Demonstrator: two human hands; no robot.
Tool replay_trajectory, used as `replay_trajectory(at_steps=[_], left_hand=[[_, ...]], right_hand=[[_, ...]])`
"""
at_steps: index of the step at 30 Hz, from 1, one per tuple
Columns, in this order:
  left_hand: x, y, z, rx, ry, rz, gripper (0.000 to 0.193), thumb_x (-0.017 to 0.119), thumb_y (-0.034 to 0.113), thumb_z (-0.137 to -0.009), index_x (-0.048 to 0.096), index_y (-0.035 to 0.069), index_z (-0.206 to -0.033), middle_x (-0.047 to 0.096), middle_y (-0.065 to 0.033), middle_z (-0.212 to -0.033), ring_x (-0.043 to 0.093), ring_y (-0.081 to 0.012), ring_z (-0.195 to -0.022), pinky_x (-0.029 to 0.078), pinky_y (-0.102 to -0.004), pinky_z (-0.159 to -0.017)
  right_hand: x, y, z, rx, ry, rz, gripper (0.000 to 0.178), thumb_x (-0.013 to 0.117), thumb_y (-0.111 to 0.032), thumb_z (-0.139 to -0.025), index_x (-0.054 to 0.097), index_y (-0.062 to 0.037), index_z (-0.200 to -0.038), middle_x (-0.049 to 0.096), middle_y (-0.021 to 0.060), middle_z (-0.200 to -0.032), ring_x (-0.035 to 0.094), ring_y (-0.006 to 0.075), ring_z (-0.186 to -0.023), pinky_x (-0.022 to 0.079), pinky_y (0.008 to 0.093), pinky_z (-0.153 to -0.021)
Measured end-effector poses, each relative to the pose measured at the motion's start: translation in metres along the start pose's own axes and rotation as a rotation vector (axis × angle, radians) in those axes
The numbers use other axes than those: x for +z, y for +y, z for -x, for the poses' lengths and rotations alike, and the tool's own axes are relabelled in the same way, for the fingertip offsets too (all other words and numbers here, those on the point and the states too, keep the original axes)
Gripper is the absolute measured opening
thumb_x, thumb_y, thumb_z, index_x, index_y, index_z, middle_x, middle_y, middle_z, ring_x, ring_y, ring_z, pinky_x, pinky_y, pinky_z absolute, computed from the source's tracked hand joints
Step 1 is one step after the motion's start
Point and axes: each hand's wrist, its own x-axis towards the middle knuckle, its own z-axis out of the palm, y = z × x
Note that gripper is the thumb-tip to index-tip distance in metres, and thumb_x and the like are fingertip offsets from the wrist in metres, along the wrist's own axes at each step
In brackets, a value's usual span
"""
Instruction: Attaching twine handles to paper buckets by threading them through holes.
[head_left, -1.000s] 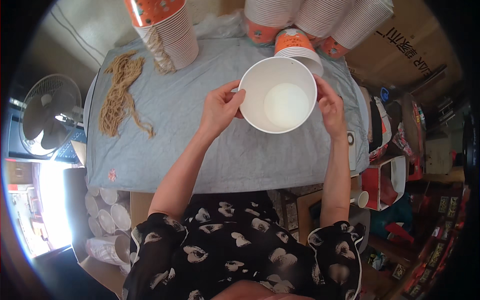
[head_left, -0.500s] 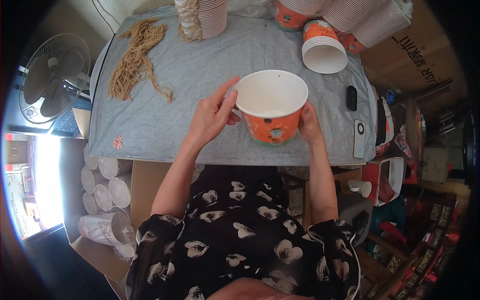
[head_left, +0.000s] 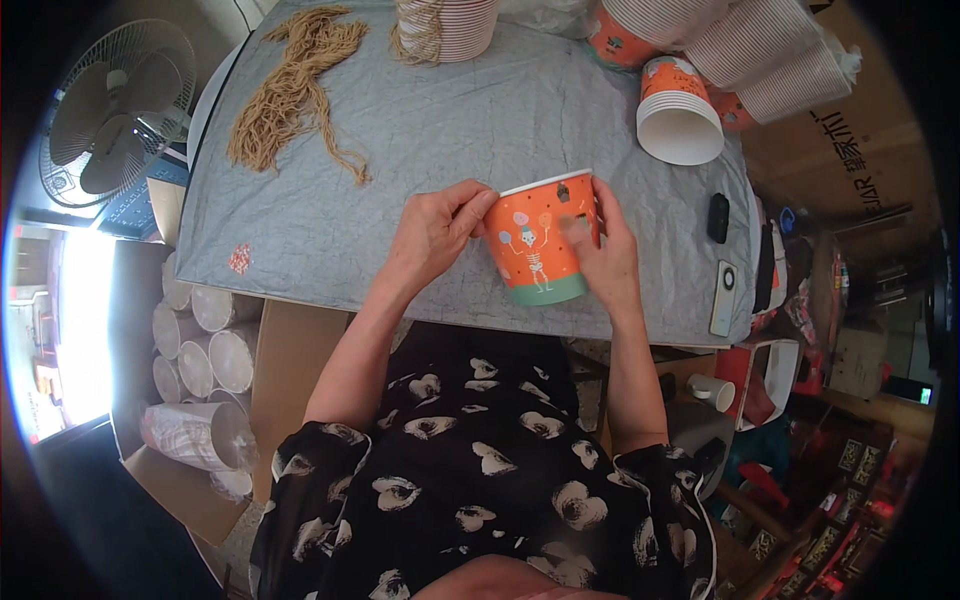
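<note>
Between my hands, over the near part of the cloth-covered table, is an orange paper bucket (head_left: 525, 245) with a white rim, a green base band and a skeleton drawing on its side. The bucket is tilted so that its printed side faces me and its inside is hidden. My left hand (head_left: 440, 228) pinches the rim at the upper left corner between thumb and fingers. On the other side, my right hand (head_left: 606, 250) wraps the right wall, its thumb blurred across the front.
On the grey cloth (head_left: 300, 230) lie a bundle of tan strings (head_left: 285, 100), a black object (head_left: 718, 218) and a phone-like slab (head_left: 722, 298). Bucket stacks (head_left: 650, 30) line the far side, with a short stack (head_left: 680, 125) lying tipped. A fan (head_left: 120, 105) stands left.
The bucket has tipped, its opening turning away from me and its printed side coming into view. My left hand now pinches the rim; the right thumb has come round to the front.
</note>
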Motion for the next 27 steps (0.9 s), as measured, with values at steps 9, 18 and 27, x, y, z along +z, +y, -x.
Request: replay_trajectory(at_steps=[9, 18, 27], left_hand=[[-0.011, -0.027, -0.012, 0.184, -0.012, 0.037, 0.028, 0.059, 0.028, -0.103, 0.073, 0.005, -0.111, 0.069, -0.0061, -0.105, 0.063, -0.015, -0.095, 0.051, -0.0289, -0.076], [-0.017, -0.001, -0.012, -0.163, -0.226, 0.356, 0.032, 0.059, 0.031, -0.103, 0.068, 0.005, -0.12, 0.068, -0.0002, -0.106, 0.061, -0.0082, -0.095, 0.051, -0.026, -0.074], [-0.027, 0.017, -0.008, -0.269, -0.351, 0.391, 0.028, 0.062, 0.023, -0.1, 0.063, 0.004, -0.121, 0.067, 0.001, -0.098, 0.06, -0.0054, -0.083, 0.05, -0.0222, -0.067]], right_hand=[[0.003, -0.005, -0.007, 0.037, -0.067, -0.004, 0.097, 0.084, -0.037, -0.08, 0.033, 0.0057, -0.151, 0.062, 0.0202, -0.129, 0.064, 0.0243, -0.116, 0.052, 0.0345, -0.097], [0.009, -0.008, -0.004, 0.044, -0.081, -0.011, 0.098, 0.085, -0.038, -0.078, 0.034, 0.0052, -0.15, 0.059, 0.0203, -0.133, 0.061, 0.0266, -0.12, 0.05, 0.0374, -0.101], [0.034, -0.022, 0.013, -0.201, -0.028, 0.491, 0.108, 0.087, -0.046, -0.072, 0.03, 0.0, -0.152, 0.044, 0.0215, -0.149, 0.05, 0.0386, -0.131, 0.046, 0.0468, -0.103]])
